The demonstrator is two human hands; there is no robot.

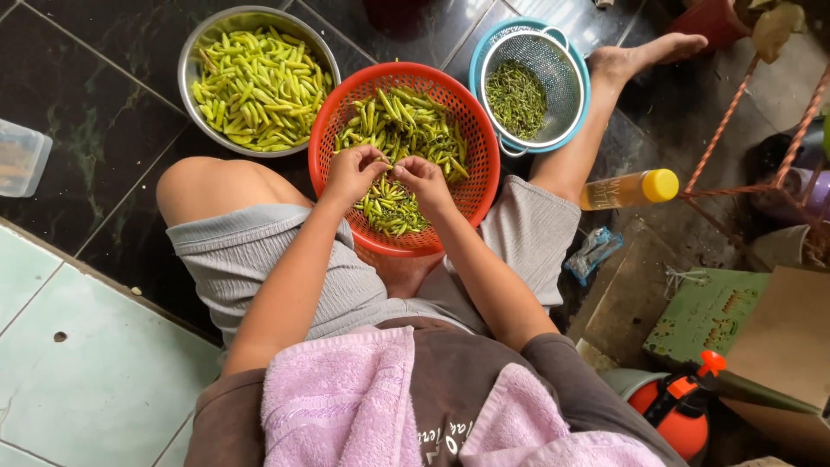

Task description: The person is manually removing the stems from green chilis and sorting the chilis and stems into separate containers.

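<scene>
Both hands are over the orange colander now, which sits between the seated person's knees on the dark tiled floor. The left hand has its fingers curled in tight, fingertips pinched on a green chili; the right hand meets it there, thumb and fingers closed on the same small pod, so the two hands touch at the tips. Underneath them lies the heap of green chilies filling the colander. Just beyond, to the left, a steel bowl is loaded with more chilies, touching the colander's rim. To the right, a blue-rimmed strainer holds a small pile of thin green stems. A yellow-capped bottle lies near the right knee, and a pink towel is draped over the shoulders.
</scene>
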